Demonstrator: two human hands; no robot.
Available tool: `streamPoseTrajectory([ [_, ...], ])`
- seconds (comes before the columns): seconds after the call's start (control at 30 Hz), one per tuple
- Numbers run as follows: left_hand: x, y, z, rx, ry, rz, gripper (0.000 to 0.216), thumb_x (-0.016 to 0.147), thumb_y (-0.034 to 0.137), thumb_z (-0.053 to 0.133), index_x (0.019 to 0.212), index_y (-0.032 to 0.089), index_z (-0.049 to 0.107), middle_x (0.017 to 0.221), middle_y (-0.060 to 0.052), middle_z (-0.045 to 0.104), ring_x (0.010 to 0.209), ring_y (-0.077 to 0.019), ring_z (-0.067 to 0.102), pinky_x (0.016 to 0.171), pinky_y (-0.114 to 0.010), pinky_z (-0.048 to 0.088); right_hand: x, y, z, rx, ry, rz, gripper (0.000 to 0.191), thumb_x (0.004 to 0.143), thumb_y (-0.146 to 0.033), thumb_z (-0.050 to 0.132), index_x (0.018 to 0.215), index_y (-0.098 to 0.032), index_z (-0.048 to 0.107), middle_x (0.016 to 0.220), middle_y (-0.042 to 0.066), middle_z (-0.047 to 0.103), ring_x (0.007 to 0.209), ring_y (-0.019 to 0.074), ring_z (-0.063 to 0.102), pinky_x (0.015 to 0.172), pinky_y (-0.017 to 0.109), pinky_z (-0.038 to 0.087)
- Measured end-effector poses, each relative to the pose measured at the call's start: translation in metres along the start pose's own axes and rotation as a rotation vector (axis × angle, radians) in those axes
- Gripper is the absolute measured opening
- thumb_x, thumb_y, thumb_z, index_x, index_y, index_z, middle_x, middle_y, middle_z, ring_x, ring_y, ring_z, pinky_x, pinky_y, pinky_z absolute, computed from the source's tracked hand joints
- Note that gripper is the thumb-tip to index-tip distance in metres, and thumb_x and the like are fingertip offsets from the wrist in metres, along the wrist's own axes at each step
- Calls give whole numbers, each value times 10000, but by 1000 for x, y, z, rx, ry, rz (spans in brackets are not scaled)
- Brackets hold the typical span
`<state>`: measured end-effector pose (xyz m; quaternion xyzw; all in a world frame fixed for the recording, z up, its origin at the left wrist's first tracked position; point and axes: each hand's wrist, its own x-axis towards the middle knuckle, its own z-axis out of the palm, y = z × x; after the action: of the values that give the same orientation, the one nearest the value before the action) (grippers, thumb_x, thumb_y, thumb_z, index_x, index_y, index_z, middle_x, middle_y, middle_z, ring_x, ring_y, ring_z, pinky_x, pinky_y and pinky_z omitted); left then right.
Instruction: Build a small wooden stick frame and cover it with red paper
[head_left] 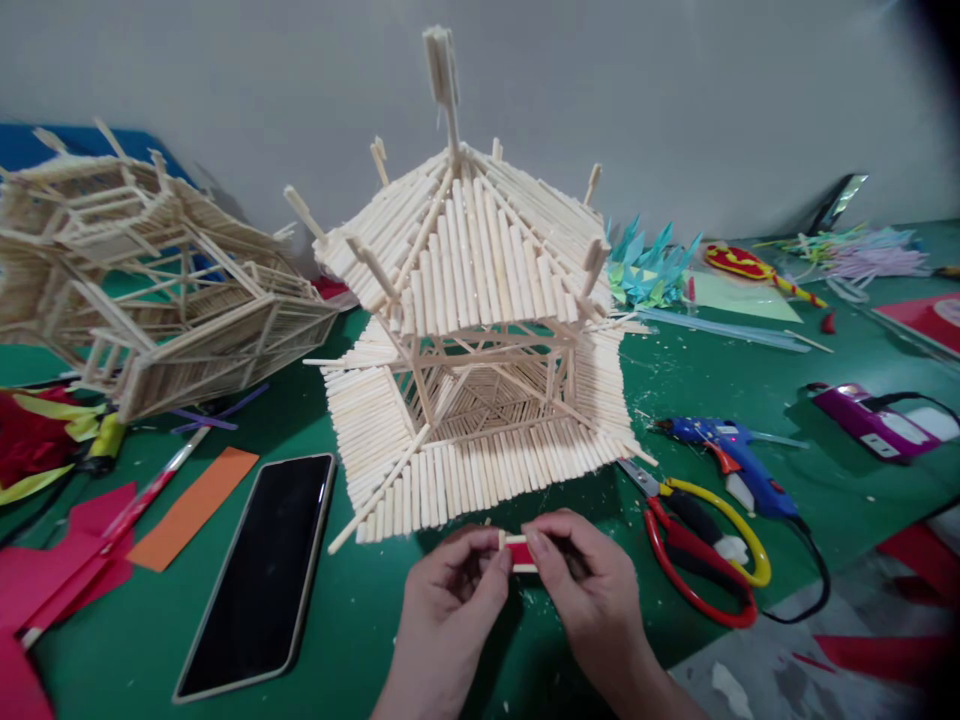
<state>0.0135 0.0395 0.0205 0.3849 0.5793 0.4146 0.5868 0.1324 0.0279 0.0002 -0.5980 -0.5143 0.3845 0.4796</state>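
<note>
Between my left hand (461, 590) and my right hand (577, 570) is a small red piece edged with pale wooden sticks (523, 554). Both hands pinch it, one at each end, low over the green table. Fingertips cover parts of its edges. Directly beyond my hands stands a pavilion-like model (465, 270) made of wooden sticks, with a pointed roof above a wide lower skirt. To the right of my right hand lie scissors (701, 550) with red and yellow handles, and a blue glue gun (731, 460) rests behind them.
A second stick structure (172, 290) stands at the left. On the green table (360, 640) lie a phone (259, 575), orange paper (193, 508) and red paper (60, 600). Folded blue paper (652, 265) and a purple device (885, 422) are at the right. A grey wall rises behind.
</note>
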Motion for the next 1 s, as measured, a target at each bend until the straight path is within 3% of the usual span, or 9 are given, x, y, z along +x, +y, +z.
streamPoseTrajectory([
  [0.67, -2, 2, 5, -142, 40, -36, 41, 608, 188, 639, 623, 160, 613, 604, 23, 569, 569, -106, 490, 534, -182, 381, -4, -3, 2, -14, -24, -68, 109, 761, -212, 495, 711, -184, 588, 633, 3, 538, 554, 128, 504, 499, 220, 388],
  [0.8, 1, -1, 0, -226, -47, -122, 69, 636, 217, 639, 670, 165, 609, 559, 35, 545, 484, -84, 432, 468, -182, 339, 0, -2, 2, 81, -23, 30, 124, 756, -255, 506, 703, -173, 582, 609, 3, 556, 538, 127, 510, 490, 216, 403],
  [1.0, 2, 5, -7, -321, -245, -152, 291, 787, 230, 464, 524, 166, 570, 489, 20, 500, 527, -110, 435, 560, -217, 355, 7, -4, 2, 277, -24, 181, 167, 739, -288, 534, 652, -151, 569, 547, -12, 546, 494, 110, 498, 469, 203, 398],
])
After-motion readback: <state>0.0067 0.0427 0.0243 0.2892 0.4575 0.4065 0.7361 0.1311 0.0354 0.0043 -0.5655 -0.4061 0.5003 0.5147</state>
